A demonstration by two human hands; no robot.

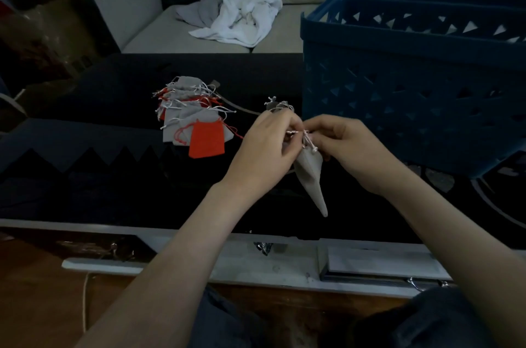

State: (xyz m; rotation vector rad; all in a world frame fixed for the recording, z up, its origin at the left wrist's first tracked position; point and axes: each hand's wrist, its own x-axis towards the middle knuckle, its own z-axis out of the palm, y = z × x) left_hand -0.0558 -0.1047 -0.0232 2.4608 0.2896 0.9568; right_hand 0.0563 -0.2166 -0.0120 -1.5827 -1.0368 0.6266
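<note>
A small grey drawstring pouch [310,177] hangs point-down between my hands above the black table [113,182]. My left hand [264,151] and my right hand [350,148] both pinch its white drawstrings at the gathered top. A pile of grey and red pouches [185,105] lies on the table to the left, with a flat red pouch [206,140] at its front. Another grey pouch [277,105] peeks out just behind my left hand.
A large blue plastic basket [412,86] stands on the table at the right, close to my right hand. Behind the table is a beige sofa [159,32] with crumpled white and grey cloths [236,17]. A white shelf edge [284,268] runs under the table's near side.
</note>
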